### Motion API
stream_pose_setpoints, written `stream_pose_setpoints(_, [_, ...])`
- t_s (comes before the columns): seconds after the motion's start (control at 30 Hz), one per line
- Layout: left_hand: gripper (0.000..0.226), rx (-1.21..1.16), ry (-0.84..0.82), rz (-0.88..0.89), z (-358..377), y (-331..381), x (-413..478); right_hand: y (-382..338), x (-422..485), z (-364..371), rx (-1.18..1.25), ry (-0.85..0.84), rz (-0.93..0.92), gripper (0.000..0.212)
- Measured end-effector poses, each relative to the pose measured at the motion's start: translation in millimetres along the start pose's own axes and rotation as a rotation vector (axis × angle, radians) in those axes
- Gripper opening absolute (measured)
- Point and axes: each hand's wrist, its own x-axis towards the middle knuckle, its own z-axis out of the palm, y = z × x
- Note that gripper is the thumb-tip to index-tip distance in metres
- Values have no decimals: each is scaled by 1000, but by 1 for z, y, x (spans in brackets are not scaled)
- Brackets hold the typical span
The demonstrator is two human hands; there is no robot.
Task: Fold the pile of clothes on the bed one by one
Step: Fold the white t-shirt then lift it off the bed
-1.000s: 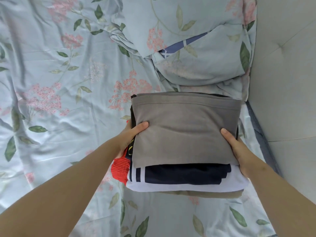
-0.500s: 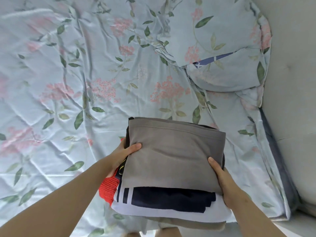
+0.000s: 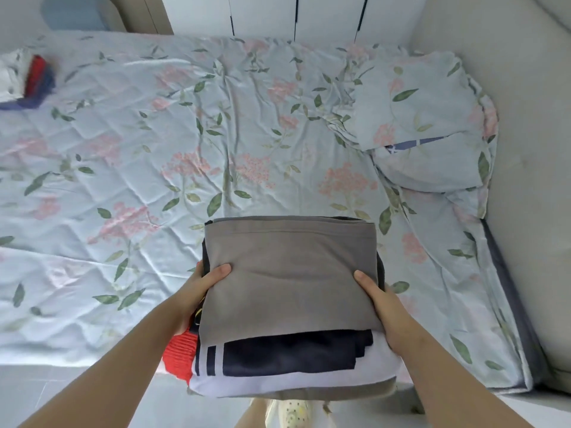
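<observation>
Bare forearms, no sleeves, pale slipper (image 3: 293, 410) with dots

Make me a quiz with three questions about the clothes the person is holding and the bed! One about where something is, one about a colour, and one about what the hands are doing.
1. Where are the other clothes lying?
A. far left corner of the bed
B. on the pillow
C. on the floor

2. What colour is the top piece of the held stack?
A. yellow
B. grey
C. green

3. What are the hands doing?
A. resting flat on the bed
B. hanging empty
C. clasping the stack from both sides

Answers:
1. A: the red and blue clothes lie at the far left corner of the bed.
2. B: the top piece is grey.
3. C: the left hand and right hand each keep a grip on one side of the stack.
</observation>
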Motion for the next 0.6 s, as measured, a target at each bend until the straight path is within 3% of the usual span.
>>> stream_pose_setpoints(0.07, [104, -48, 44, 13, -12, -14, -23, -1, -8, 13, -36, -50, -17, 42])
stream_pose_setpoints(0.23, [93, -170, 173, 27, -54, -54, -82, 10, -32, 56, -133, -201, -48, 37])
stream_pose_setpoints(0.37, [103, -265, 248, 56, -98, -83, -123, 19, -49, 108, -230, -288, -41, 34])
stream_pose_setpoints(0.6, [112, -420, 372, 98, -210, -121, -174, 38, -63, 249, -388, -396, -40, 56])
